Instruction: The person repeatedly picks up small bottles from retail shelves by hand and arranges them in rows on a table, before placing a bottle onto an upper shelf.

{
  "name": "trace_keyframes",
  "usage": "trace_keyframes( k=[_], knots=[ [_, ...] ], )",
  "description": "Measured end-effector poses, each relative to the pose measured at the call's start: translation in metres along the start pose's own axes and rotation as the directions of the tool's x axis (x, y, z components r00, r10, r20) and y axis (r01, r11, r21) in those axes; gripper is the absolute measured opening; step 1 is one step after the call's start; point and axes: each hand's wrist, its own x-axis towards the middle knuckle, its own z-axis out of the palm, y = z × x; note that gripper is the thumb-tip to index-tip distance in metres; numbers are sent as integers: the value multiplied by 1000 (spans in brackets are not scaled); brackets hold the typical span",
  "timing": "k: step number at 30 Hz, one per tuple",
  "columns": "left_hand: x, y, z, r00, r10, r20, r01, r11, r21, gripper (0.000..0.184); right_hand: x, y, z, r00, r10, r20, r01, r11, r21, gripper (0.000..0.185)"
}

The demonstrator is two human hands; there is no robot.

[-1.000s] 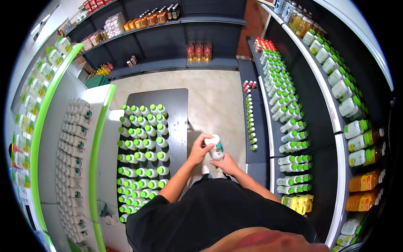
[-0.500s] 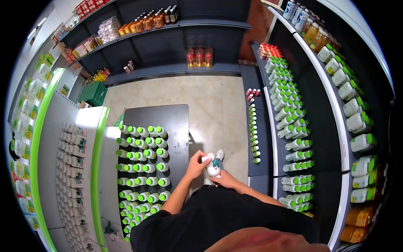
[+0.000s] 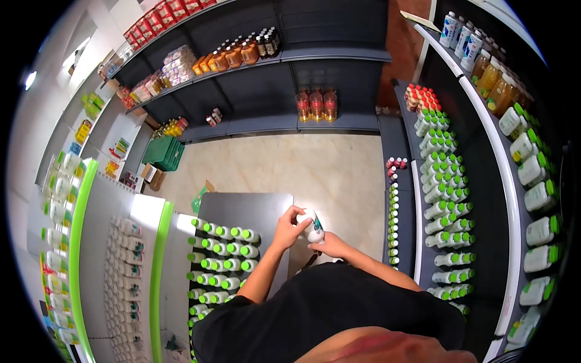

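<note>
A white bottle (image 3: pixel 311 227) with a teal print is held tilted in front of my body. My left hand (image 3: pixel 290 228) grips it around its upper end, so the cap is hidden. Lower down, my right hand (image 3: pixel 331 245) has its fingers closed on the other end of the bottle. To the left of my hands, rows of white bottles with green caps (image 3: pixel 232 249) stand on a dark table (image 3: pixel 251 206).
On the right, a shelf holds many green-capped bottles (image 3: pixel 445 187). White bottles (image 3: pixel 130 266) fill the left shelf. A green crate (image 3: pixel 163 152) sits on the floor by the back shelving (image 3: pixel 242 124). Red-topped containers (image 3: pixel 316 104) stand on its lower level.
My view has tilted up, so the table and shelves appear lower and further right. Both hands stay on the bottle.
</note>
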Motion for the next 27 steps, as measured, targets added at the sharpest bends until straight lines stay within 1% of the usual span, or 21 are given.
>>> trace_keyframes(
  k=[2, 3, 4, 6, 7, 8, 9, 10, 11, 12, 15, 16, 18, 19, 20, 21, 22, 23, 24, 26, 27],
  knots=[
    [24, -5, 7, 1000, 12, 19, -14, 993, 118, 29, 15, 6, -25, 1000, 19, 11, -19, 1000, 19, 27],
    [34, -15, 10, 1000, 8, 22, -11, 990, 144, 32, 21, 6, -36, 1000, 24, 19, -24, 999, 37, 29],
    [41, -27, 11, 999, -31, 32, 22, 969, 247, 33, 25, 8, -45, 1000, 28, 4, -28, 999, 18, 29],
    [50, -27, 20, 999, -46, 17, 39, 952, 305, 35, 41, 22, -65, 981, 174, 91, -167, 983, -72, 35],
    [55, -39, 17, 995, -91, 40, 72, 937, 341, 36, 45, 31, -70, 991, 130, 44, -123, 984, -133, 39],
    [63, -35, 19, 995, -82, 51, 64, 954, 293, 33, 50, 37, -78, 997, 83, -2, -82, 977, -195, 43],
    [71, -54, 18, 992, -120, 40, 110, 973, 201, 31, 56, 35, -92, 997, 57, 43, -47, 976, -212, 48],
    [83, -73, 17, 987, -154, 36, 150, 983, 106, 30, 65, 37, -104, 999, -47, -1, 46, 982, -183, 48],
    [99, -80, 21, 984, -178, -1, 177, 984, -34, 28, 78, 36, -121, 999, -48, -7, 45, 972, -229, 47],
    [123, -89, 23, 987, -159, -15, 159, 987, -31, 28, 93, 36, -137, 999, -47, -10, 43, 961, -274, 47],
    [199, -107, 27, 992, -110, -62, 109, 994, -19, 29, 143, 33, -183, 988, -59, -142, 22, 968, -249, 42],
    [228, -107, 26, 992, -112, -62, 116, 991, 65, 30, 163, 26, -199, 985, -31, -169, -3, 980, -199, 40],
    [296, -74, 35, 990, -130, -56, 139, 966, 218, 32, 191, -12, -230, 973, 50, -224, -72, 993, -90, 34],
    [332, -75, 35, 995, -100, -26, 103, 965, 242, 35, 204, -33, -246, 963, 117, -241, -118, 993, 14, 29],
    [368, -62, 36, 999, -47, 3, 44, 946, 321, 35, 220, -49, -265, 958, 81, -277, -101, 993, -60, 28],
    [403, -57, 37, 999, 6, 53, -23, 949, 315, 33, 230, -78, -282, 945, 108, -307, -129, 991, -48, 25],
    [434, -35, 35, 994, -1, 108, -31, 955, 295, 33, 249, -80, -301, 948, 50, -314, -67, 997, -42, 22],
    [469, -37, 32, 985, 16, 171, -65, 957, 283, 32, 269, -81, -321, 947, -14, -322, 2, 999, -38, 20],
    [499, -30, 31, 971, 62, 231, -128, 951, 280, 31, 281, -95, -341, 941, -40, -336, 39, 999, -11, 23],
    [551, -24, 35, 954, 90, 285, -152, 967, 203, 31, 298, -115, -373, 894, -84, -440, 111, 993, 36, 25],
    [567, -23, 40, 949, 114, 294, -173, 968, 184, 32, 303, -120, -385, 882, -94, -462, 150, 985, 86, 27]
  ],
)
